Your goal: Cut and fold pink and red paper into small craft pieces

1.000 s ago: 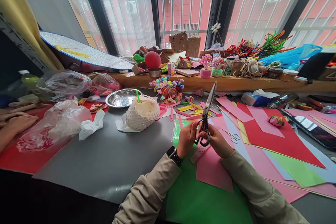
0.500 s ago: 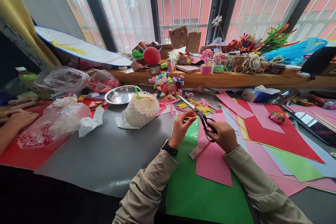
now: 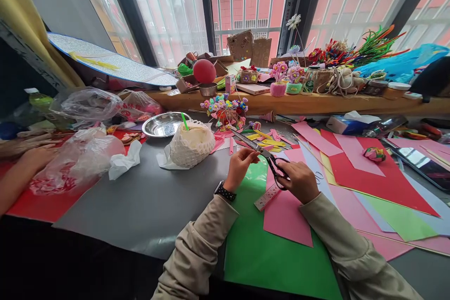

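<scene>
In the head view, my right hand [image 3: 301, 181] is closed round the black handles of a pair of scissors [image 3: 270, 155]. Their metal blades point away to the upper left, over paper scraps. My left hand [image 3: 241, 166], with a dark dotted watch band on its wrist, is beside the blades, fingertips pinched together near the pivot. Whatever those fingertips hold is too small to make out. Beneath both hands lie pink paper [image 3: 286, 222], a patterned ruler [image 3: 266, 197] and a green sheet [image 3: 277, 265]. Yellow and pink strips [image 3: 269, 142] lie just past the scissors.
A netted coconut [image 3: 191, 145] with a green straw stands left of my hands, before a metal plate [image 3: 165, 124]. Coloured sheets [image 3: 379, 183] and a phone [image 3: 422, 161] lie right. Another person's hand [image 3: 38, 159] rests far left beside plastic bags [image 3: 82, 154].
My left fingers, spread before, have come together at the scissors. The scissor blades have turned lower and more to the left. The view has shifted slightly.
</scene>
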Demonstrator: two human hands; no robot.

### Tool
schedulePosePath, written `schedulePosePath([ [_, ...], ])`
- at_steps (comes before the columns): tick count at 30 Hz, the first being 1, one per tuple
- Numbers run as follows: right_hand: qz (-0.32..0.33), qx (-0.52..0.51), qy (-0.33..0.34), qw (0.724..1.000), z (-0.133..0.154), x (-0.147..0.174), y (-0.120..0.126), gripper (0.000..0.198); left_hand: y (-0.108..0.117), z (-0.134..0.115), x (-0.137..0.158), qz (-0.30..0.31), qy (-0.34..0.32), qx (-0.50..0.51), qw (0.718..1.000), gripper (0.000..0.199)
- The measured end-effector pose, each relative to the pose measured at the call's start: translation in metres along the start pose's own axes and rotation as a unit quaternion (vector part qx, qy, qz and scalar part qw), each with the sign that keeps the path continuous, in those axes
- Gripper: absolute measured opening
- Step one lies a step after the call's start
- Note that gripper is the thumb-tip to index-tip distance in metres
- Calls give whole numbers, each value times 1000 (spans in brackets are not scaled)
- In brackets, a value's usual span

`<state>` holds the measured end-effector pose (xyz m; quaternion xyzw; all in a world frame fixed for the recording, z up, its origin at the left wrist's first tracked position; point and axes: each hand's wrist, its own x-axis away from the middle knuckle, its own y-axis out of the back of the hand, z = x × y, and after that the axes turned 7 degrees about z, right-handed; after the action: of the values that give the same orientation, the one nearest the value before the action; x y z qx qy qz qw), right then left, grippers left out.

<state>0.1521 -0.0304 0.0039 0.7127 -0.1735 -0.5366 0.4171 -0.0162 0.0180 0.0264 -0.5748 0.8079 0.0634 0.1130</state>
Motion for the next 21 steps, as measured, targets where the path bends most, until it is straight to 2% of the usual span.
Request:
schedulePosePath([
  [4, -6, 9, -2, 1000, -1, 1, -2, 18, 1, 2, -1, 12, -4, 16, 1000, 20],
  [6, -6, 18, -9, 1000, -2, 1, -3, 18, 3, 4, -2, -1, -12, 16, 1000, 21],
  [8, -5, 26, -20, 999, -2, 1, -4, 17, 6, 6, -3, -46, -30, 3, 998, 23],
  [10, -3, 34, -25, 999, -3, 1, -4, 16, 10, 5, -3, -124, -57, -33, 990, 24],
  [12, -2, 42, -22, 999, -4, 0, -3, 16, 16, 0, -2, -202, -99, -104, 969, 24],
  [14, -4, 49, -18, 999, -5, 0, -3, 16, 22, -8, -1, -236, -152, -210, 937, 25],
  [16, -10, 54, -13, 998, -6, 0, -2, 17, 28, -18, -2, -212, -193, -323, 902, 20],
  [18, -13, 56, -7, 998, -7, 1, -1, 19, 34, -26, -5, -172, -207, -405, 874, 20],
  [21, -8, 55, 0, 998, -6, 0, 0, 21, 44, -32, -15, -109, -203, -467, 854, 21],
])
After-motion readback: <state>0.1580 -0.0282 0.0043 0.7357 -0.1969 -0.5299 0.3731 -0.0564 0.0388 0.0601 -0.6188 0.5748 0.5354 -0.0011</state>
